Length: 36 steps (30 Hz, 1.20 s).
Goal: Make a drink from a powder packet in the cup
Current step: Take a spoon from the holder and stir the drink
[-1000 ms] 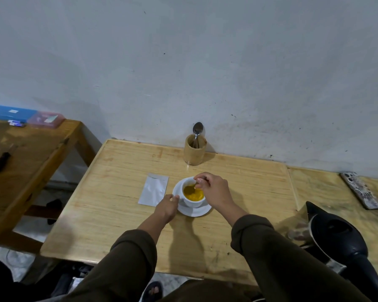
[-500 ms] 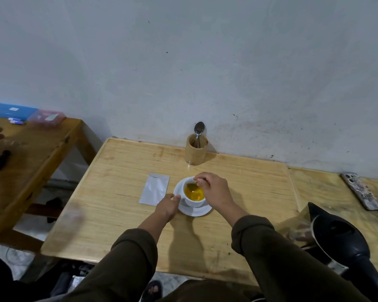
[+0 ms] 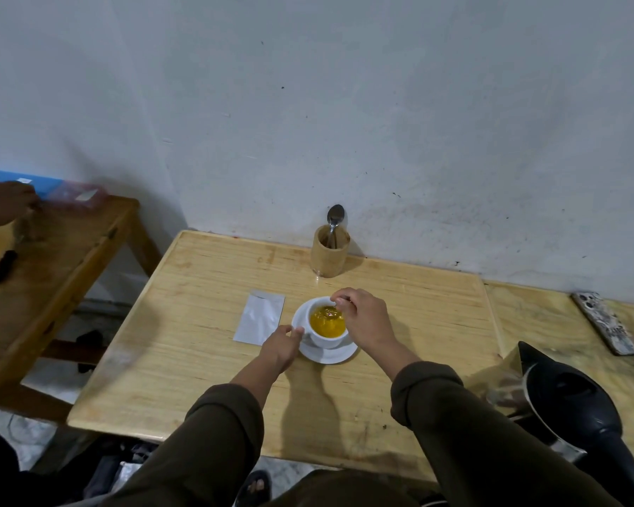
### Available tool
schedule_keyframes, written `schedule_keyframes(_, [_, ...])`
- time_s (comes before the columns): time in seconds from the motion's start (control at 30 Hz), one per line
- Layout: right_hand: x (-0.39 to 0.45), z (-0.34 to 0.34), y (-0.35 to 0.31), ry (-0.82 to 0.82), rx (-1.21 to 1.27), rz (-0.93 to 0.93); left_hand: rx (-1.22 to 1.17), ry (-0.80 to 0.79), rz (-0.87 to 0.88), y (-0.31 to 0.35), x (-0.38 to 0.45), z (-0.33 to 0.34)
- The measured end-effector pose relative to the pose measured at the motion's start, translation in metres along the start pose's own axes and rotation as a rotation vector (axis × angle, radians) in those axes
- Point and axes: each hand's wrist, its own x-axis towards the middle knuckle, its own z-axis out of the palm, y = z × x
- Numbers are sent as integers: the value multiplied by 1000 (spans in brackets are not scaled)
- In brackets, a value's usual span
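A white cup (image 3: 326,340) filled with yellow-orange liquid stands on a white saucer (image 3: 339,354) in the middle of the wooden table (image 3: 198,378). My right hand (image 3: 363,318) hovers over the cup's far right rim, fingers pinched on a spoon handle that dips into the drink; most of the spoon is hidden. My left hand (image 3: 282,345) rests against the saucer's left edge, fingers on its rim. A silver powder packet (image 3: 260,316) lies flat just left of the saucer.
A wooden holder (image 3: 329,256) with a spoon (image 3: 334,217) stands by the wall. A black kettle (image 3: 579,411) sits at the right edge, a patterned phone (image 3: 606,323) beyond it. On the left side table, another person's hand (image 3: 4,203) is near blue and pink boxes (image 3: 74,193).
My right hand's fingers have shifted slightly over the cup and the liquid's surface has changed. Another person's hand has come into view over the left side table.
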Motion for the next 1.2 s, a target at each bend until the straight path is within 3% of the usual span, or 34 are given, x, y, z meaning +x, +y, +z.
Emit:
schedule_keyframes(0.17, [-1,0,-4,-59,117,23,-5,-8,-2,0,0,-1])
schedule_keyframes(0.43, [5,-1,1,8,-62,-12,-38,-19,-17,1,-1,-2])
schedule_keyframes(0.67, [1,-1,-1,-68,137,4,-27,-18,-17,2,-1,-2])
schedule_keyframes(0.97, [7,-4,-1,-17,-46,-14,-10,-15,-11,2,-1,-2])
schedule_keyframes(1.2, [1,-6,-3,-96,134,18,-24,-18,-18,3,-2,-1])
